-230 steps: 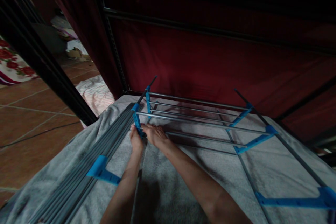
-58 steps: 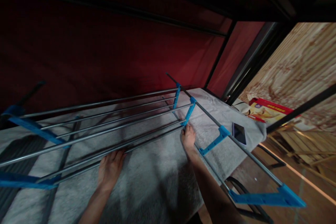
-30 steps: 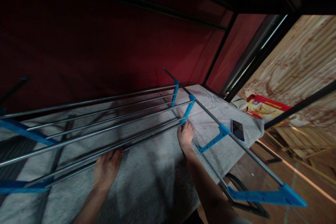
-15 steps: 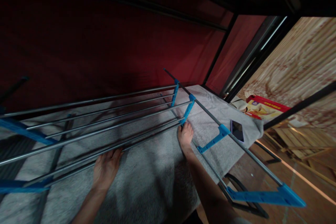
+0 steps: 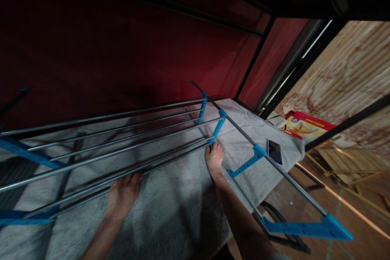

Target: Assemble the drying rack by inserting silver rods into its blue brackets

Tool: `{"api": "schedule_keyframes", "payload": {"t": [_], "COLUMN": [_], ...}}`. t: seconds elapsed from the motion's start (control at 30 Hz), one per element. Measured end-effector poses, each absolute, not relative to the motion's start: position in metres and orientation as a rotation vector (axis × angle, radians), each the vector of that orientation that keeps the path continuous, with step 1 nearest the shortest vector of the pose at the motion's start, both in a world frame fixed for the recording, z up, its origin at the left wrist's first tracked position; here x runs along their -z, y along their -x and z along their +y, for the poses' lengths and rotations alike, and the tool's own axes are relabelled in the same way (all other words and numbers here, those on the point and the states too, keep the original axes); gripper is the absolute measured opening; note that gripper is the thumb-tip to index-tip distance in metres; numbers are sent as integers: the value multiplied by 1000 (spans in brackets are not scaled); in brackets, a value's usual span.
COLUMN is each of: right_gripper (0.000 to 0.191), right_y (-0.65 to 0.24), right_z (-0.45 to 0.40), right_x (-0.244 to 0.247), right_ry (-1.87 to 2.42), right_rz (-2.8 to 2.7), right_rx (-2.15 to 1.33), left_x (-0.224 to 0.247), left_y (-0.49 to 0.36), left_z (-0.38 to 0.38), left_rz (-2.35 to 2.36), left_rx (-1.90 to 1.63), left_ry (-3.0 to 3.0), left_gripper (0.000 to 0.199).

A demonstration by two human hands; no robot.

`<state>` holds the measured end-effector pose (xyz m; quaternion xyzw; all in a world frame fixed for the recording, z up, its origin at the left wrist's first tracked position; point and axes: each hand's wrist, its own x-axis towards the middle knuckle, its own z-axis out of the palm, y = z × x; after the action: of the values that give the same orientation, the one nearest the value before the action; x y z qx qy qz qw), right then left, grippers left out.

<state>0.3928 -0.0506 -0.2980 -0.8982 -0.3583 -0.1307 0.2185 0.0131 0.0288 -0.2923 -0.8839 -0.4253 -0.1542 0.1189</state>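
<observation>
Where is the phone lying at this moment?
In the head view the phone lies flat on the grey blanket near its right-hand edge, just beyond a blue bracket of the rack, right of the right hand.

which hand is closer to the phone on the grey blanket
Right. The right hand rests at the blue bracket, a short way left of the phone. The left hand grips the metal rods much farther left.
</observation>
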Motion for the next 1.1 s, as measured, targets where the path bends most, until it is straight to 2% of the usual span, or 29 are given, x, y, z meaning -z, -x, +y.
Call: {"api": "schedule_keyframes", "payload": {"t": [0.2,0.47,0.7,0.93,1.1], "right_gripper": [31,35,38,40,41], "right_y": [-390,-391,-399,-402,-403], "right_z": [-50,-58,-60,-63,-62], "right_x": [297,297,303,305,305], "right_ry": [2500,2470,2478,2462,2446], "right_rz": [-982,-1067,-1098,-1127,-1109], "right_rx": [362,409,418,441,422], "left_x": [289,282,272,272,273], "left_y": [-14,-24,-10,0,-3], "left_z": [28,15,4,5,6], "left_rz": [-1232,-1352,-1655,-1670,-1673], "left_rx": [428,691,620,540,508], "left_ry": [2599,2664,2559,2577,2583], "left_gripper": [41,40,38,28,29]}}
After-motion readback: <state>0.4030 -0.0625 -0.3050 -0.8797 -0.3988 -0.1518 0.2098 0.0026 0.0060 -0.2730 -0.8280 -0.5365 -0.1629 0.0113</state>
